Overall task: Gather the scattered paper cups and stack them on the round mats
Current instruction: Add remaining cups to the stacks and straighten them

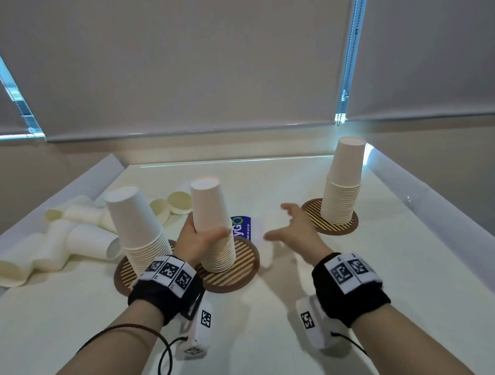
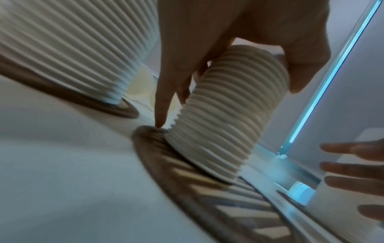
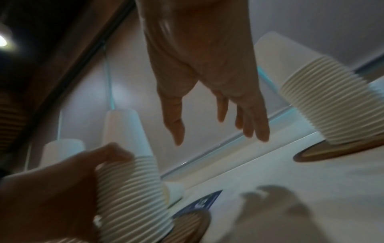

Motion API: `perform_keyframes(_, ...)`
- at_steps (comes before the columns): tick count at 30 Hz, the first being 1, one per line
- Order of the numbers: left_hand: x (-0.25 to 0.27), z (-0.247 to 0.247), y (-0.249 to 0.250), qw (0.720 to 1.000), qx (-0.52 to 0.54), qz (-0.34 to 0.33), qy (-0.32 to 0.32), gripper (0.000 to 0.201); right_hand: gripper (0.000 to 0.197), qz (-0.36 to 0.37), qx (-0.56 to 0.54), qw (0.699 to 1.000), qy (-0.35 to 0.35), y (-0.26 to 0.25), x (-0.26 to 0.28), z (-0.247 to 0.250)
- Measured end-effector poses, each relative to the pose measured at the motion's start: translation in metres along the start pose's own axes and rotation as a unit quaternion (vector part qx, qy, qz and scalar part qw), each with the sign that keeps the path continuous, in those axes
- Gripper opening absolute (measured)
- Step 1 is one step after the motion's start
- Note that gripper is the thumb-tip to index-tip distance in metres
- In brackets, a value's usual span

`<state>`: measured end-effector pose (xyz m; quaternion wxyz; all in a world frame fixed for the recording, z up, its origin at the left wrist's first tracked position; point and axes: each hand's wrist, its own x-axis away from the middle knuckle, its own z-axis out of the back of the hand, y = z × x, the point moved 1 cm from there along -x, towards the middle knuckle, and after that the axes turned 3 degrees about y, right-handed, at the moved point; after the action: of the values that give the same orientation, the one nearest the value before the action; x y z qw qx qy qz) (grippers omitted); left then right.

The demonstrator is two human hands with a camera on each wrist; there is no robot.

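Three tall stacks of white paper cups, nested upside down, each stand on a round brown mat with pale stripes. The middle stack of ribbed white cups (image 1: 214, 228) sits on the centre striped mat (image 1: 238, 272); the left hand (image 1: 199, 240) wraps around it at mid-height, thumb across the near face, fingers behind. In the left wrist view one finger points down to the mat edge beside the stack base. The left stack (image 1: 137, 226) leans slightly on its own mat (image 1: 124, 273), just beside the centre one. The right stack (image 1: 344, 183) stands on a third mat (image 1: 341, 225), well apart toward the far right. The right hand (image 1: 295, 227) hovers between the middle and right stacks, fingers spread wide, holding nothing. Loose white paper cups (image 1: 58, 241) lie on their sides in a heap at the far left, several nested in short rows. A blue printed card (image 1: 242, 227) lies flat behind the middle stack. The counter (image 1: 275, 342) is pale cream with raised white edges; grey roller blinds (image 1: 192, 62) cover the windows behind, daylight showing at their seams.
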<state>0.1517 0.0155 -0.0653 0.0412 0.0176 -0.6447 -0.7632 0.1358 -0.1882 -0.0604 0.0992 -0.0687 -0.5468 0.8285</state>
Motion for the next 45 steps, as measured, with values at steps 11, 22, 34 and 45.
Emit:
perform_keyframes(11, 0.015, -0.031, -0.012, 0.995, -0.041, 0.029, -0.085, 0.089, 0.081, 0.051, -0.049, 0.993, -0.092, -0.019, 0.053, -0.032)
perform_keyframes(22, 0.019, -0.008, 0.001, 0.959, -0.266, 0.036, -0.092, 0.109, 0.107, 0.023, -0.042, 0.996, -0.081, -0.008, 0.051, -0.021)
perform_keyframes(34, 0.047, -0.100, -0.003, 0.932, -0.311, 0.036, -0.184, 0.083, 0.068, 0.004, -0.059, 0.989, 0.134, 0.000, 0.054, 0.034)
perform_keyframes(45, 0.078, -0.198, 0.006, 0.963, -0.228, 0.084, -0.120, 0.059, 0.079, -0.048, -0.058, 0.983, 0.166, 0.046, 0.041, 0.119)
